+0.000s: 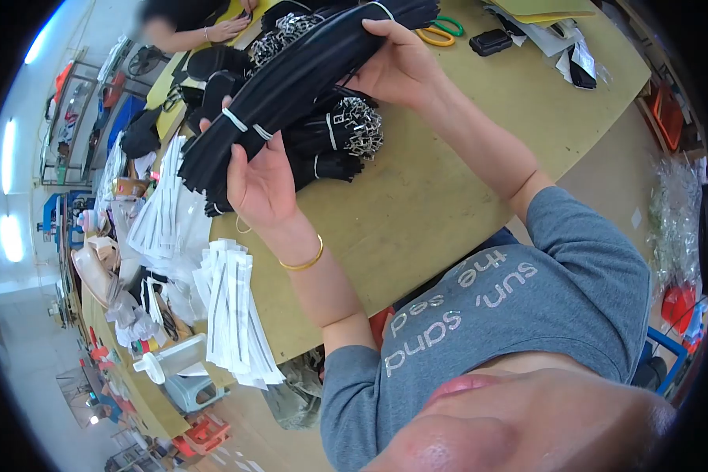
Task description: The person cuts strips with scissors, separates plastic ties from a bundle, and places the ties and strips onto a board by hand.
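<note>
Head view: a black bundle (299, 82) raised above a tan surface (370, 228) in a cluttered workroom.
The left hand (263, 185) and right hand (401, 63) are clamped on the bundle near its two ends; more black bundles (311, 138) lie beneath, white strips (232, 315) overhang the near left edge, and scissors (440, 33) rest beyond the right hand. A co-worker's hand (228, 29) works farther off; shelving (79, 118) and bright wall lights (9, 157) stand left.

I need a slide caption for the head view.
Left hand and right hand hold a banded black bundle over a table.
</note>
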Available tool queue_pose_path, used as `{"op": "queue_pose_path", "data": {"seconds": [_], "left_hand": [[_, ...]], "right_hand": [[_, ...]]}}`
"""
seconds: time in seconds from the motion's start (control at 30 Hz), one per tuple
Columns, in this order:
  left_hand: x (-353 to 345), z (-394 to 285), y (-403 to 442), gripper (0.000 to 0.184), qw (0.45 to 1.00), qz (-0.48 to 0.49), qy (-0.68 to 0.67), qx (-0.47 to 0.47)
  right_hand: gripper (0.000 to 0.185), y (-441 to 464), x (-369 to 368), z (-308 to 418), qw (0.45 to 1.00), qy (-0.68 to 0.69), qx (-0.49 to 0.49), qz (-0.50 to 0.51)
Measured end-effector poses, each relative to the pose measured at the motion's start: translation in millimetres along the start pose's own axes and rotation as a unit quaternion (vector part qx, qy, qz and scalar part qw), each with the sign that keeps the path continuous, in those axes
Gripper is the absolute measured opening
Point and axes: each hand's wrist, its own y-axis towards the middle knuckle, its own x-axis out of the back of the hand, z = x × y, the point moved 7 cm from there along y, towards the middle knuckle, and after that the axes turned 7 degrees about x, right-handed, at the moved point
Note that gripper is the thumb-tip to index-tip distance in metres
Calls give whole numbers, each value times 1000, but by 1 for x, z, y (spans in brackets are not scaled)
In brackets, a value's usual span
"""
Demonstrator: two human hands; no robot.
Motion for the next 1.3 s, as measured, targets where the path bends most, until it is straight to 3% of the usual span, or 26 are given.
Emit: {"op": "queue_pose_path", "data": {"seconds": [0.07,0.1,0.2,0.33,0.37,0.47,0.5,0.6,0.63,0.73,0.77,0.87,0.97,1.03,1.13,1.23,1.3], "left_hand": [[20,3,-1,46,994,-70,-66,47],[27,9,-2,45,987,-104,-100,76],[18,18,-1,47,987,-51,-125,85],[3,11,-1,55,982,5,-177,69],[8,8,0,56,975,-22,-210,72],[7,-13,0,51,985,67,-158,-21],[5,-22,-3,48,992,46,-92,-72],[-10,-35,-10,50,986,72,-65,-133],[-9,-40,-9,57,985,89,-43,-140],[-19,-41,-12,49,980,151,-9,-129],[-17,-42,-12,53,977,167,2,-134],[-7,-41,-10,62,975,174,18,-133],[0,-38,-7,59,988,101,6,-116],[6,-36,-5,56,988,106,-21,-108],[8,-41,-9,49,986,112,-13,-120],[3,-33,-5,46,983,145,-60,-91],[8,-38,-6,49,985,116,-29,-120]], "right_hand": [[38,1,-13,4,998,14,34,60],[46,1,-17,8,993,44,65,91],[55,-2,-25,12,968,-63,119,213],[64,-11,-39,7,902,-178,80,385],[73,-11,-33,4,917,-165,53,358],[75,-12,-31,-3,960,-123,3,253],[69,-9,-22,-5,974,-85,-11,208],[60,-2,-10,-7,987,-54,-3,154],[36,1,-12,-8,984,71,-21,159],[31,-5,-23,-7,984,129,-39,117],[26,-8,-24,-5,995,92,1,33],[33,-11,-25,-2,998,20,47,34],[42,-9,-28,5,984,-39,62,160],[52,-13,-35,6,973,-66,61,212],[53,-9,-38,7,953,-63,49,291],[63,-10,-37,5,947,-73,41,309],[71,-13,-40,5,944,-90,32,315]]}}
